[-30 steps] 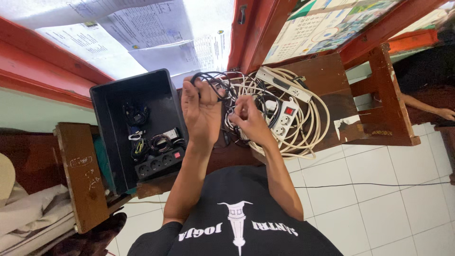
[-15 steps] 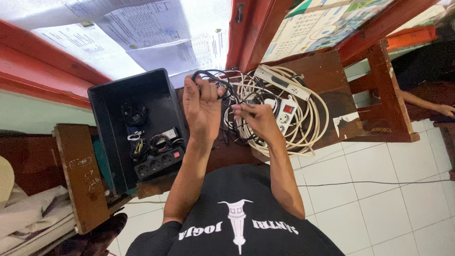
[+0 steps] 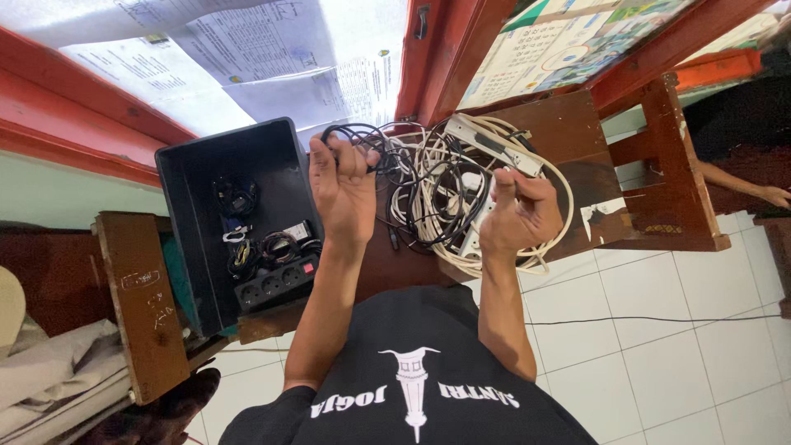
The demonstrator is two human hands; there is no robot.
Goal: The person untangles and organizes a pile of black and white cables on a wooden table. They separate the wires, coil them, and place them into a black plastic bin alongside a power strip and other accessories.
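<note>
- Where the view looks down over the person's black shirt, white printed paper sheets (image 3: 247, 58) lie overlapped at upper left on a red-framed surface, and a rectangular calendar-like chart (image 3: 568, 41) in white, green and blue lies tilted at upper right.
- A patch of peeled white label (image 3: 601, 216) marks the brown wooden bench (image 3: 577, 140), near its right edge.
- The black cable (image 3: 387, 152) is thin and glossy, gathered into several loose loops; it lies tangled across a heap of cream-white cords (image 3: 461, 198) on the bench.
- The left hand (image 3: 342, 194) is raised with its fingers (image 3: 346, 156) curled closed around a bunch of the black cable's loops, just beside the rim of the black plastic bin (image 3: 239, 156).
- The right hand (image 3: 519, 218) is half closed, thumb and fingertips drawn together over the cream-white cords; it appears to pinch a strand there, though which cord cannot be told.
- From the left fingers the black cable runs rightward and downward, so that its loops hang between the two hands.
- A long white power strip (image 3: 494, 144) rests on top of the heap, just above the right hand.
- Inside the bin lie a black power strip with a red switch (image 3: 276, 284) and small coiled dark cables (image 3: 235, 198).
- Another person's forearm (image 3: 741, 185) shows at far right, well apart.
</note>
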